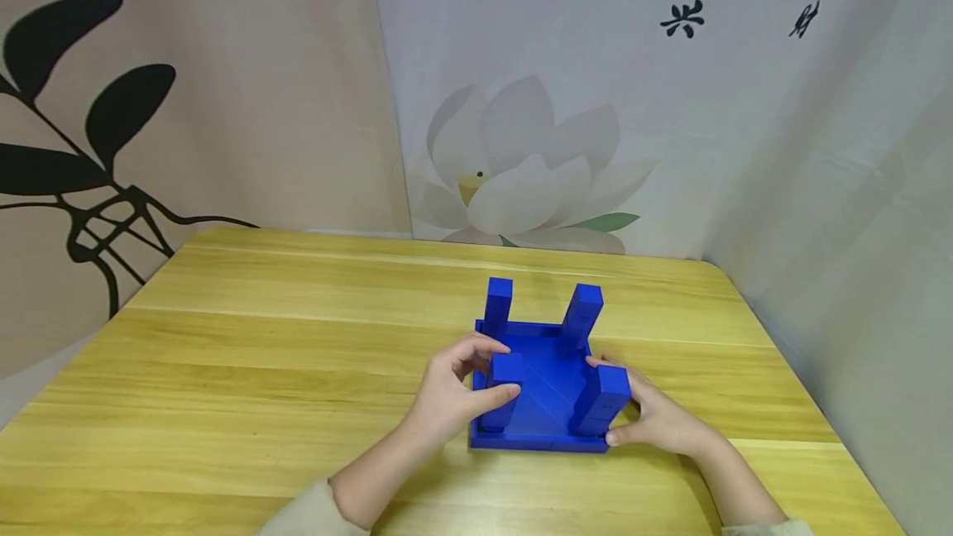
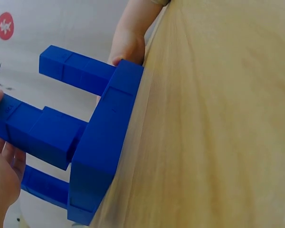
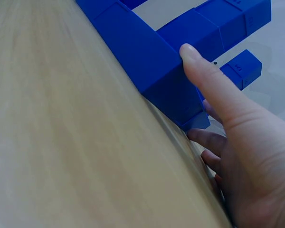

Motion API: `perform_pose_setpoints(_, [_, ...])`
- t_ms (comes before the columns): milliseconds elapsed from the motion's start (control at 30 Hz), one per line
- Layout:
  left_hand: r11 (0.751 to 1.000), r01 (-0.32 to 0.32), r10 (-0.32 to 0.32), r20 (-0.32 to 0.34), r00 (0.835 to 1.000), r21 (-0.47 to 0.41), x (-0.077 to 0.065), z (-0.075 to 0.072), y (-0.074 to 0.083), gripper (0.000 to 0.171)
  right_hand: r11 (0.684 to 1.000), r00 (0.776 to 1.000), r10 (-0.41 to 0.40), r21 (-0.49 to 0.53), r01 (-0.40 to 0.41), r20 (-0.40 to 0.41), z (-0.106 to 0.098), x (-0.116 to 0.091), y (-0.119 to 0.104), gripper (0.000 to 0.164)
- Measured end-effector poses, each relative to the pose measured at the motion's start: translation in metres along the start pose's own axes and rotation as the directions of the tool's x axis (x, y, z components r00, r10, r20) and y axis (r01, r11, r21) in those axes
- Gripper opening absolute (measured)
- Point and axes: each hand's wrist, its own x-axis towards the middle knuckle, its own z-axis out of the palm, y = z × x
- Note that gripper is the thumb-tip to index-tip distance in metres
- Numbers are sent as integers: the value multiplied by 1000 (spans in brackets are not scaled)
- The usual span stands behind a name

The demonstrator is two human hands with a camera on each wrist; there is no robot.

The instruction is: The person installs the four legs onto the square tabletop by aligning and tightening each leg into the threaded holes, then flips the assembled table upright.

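A square blue plastic base [image 1: 539, 442] with a raised rim lies on the table, with several blue posts standing up from its corners. My left hand [image 1: 447, 383] pinches the near-left post [image 1: 508, 368] between thumb and fingers, close to its top. In the left wrist view, a step and a dark gap show where this post [image 2: 54, 137] meets the base [image 2: 107, 128]. At the near-right corner, my right hand [image 1: 663, 420] grips the base, its thumb on the corner beside the near-right post [image 1: 605, 395]. The right wrist view shows its fingers [image 3: 206, 137] along the base's side, partly hidden.
Two more posts, the far-left one [image 1: 498, 304] and the far-right one [image 1: 582, 313], rise at the back of the base. The wooden table [image 1: 298, 354] reaches back to a printed curtain [image 1: 298, 89], and another curtain [image 1: 856, 230] hangs on the right.
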Motion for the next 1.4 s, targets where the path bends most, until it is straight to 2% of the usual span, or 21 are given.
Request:
perform_pose_setpoints(567, [999, -36, 37, 42, 998, -36, 0, -4, -6, 38, 999, 999, -35, 23, 35, -5, 1, -1, 0, 96])
perform_pose_setpoints(833, [999, -28, 32, 81, 996, -44, 0, -9, -8, 40, 999, 999, -36, 26, 36, -5, 1, 0, 1, 96])
perform_pose_setpoints(1033, [997, -73, 76, 111, 991, -35, 0, -10, -10, 42, 998, 999, -44, 34, 44, -2, 1, 0, 0, 96])
perform_pose_setpoints(1167, [994, -104, 107, 108, 988, -32, -1, -9, -10, 44, 998, 999, -48, 31, 48, 0, 1, 0, 0, 96])
perform_pose_setpoints(1400, [996, -87, 87, 59, 995, 10, -1, -6, -7, 43, 999, 999, -41, 20, 41, -3, 1, 0, 0, 96])
